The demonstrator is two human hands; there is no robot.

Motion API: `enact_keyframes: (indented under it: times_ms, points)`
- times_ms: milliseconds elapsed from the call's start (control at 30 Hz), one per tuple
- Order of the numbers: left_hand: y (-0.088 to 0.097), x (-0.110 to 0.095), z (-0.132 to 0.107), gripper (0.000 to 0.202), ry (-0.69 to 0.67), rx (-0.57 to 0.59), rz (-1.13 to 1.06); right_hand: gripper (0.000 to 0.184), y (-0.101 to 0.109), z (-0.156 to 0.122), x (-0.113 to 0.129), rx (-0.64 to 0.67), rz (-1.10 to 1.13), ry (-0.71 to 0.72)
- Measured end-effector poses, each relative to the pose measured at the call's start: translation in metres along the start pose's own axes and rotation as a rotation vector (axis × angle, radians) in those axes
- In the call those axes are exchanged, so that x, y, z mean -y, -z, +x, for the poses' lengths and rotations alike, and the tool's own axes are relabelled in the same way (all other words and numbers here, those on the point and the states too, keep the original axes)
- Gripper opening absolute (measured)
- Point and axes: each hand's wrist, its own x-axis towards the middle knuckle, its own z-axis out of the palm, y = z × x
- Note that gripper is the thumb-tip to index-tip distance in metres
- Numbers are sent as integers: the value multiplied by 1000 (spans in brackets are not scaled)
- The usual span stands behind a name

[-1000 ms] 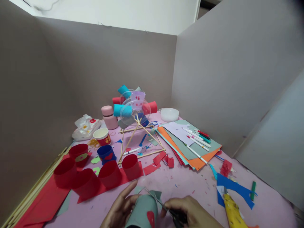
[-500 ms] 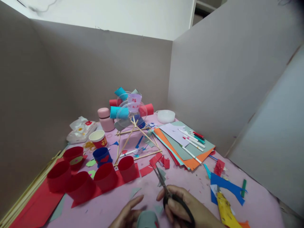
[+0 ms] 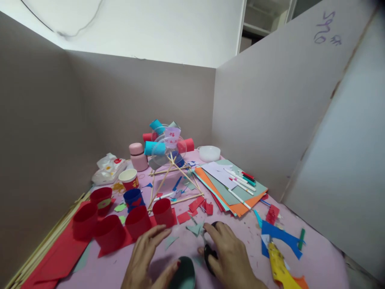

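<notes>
My left hand [image 3: 146,255] lies low over the pink table [image 3: 319,261] with its fingers spread toward the red paper cylinders [image 3: 112,230]. Its thumb rests against a grey-green paper tube [image 3: 184,275] that stands at the bottom edge, with its dark opening facing up. My right hand [image 3: 230,257] is closed over black-handled scissors [image 3: 209,252] and holds them down near the table. The blades point toward small grey-green scraps [image 3: 195,229]. Most of the scissors are hidden under my fingers.
Behind stand a stick-and-cup wheel model [image 3: 167,149], a blue cup [image 3: 134,198], a paper cup [image 3: 129,179], a pink bottle [image 3: 138,156], a tissue pack [image 3: 107,170] and a white bowl [image 3: 209,153]. Stacked coloured paper with markers [image 3: 237,188] lies right, a yellow tool [image 3: 279,267] lies front right, and grey partitions [image 3: 270,112] enclose the table.
The scissors came away from the tube and down to the table. My left hand loosened from the tube and spread its fingers. The camera tilted upward.
</notes>
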Motion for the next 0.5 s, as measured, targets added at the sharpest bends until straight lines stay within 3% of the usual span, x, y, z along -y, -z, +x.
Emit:
enact_keyframes:
  times_ms: [100,200,333,500]
  points:
    - [2,-9,10,47,-327,-54,269,48,-4,-3,4,-67,-92,106]
    - [2,-23,22,34,-473,-75,346,55,-5,-5,11,-132,-158,150]
    - [3,-42,39,13,-464,-36,303,56,-3,-5,18,-165,-170,147]
    - [8,-51,57,22,-287,-107,198,49,-1,-1,10,-133,-89,107]
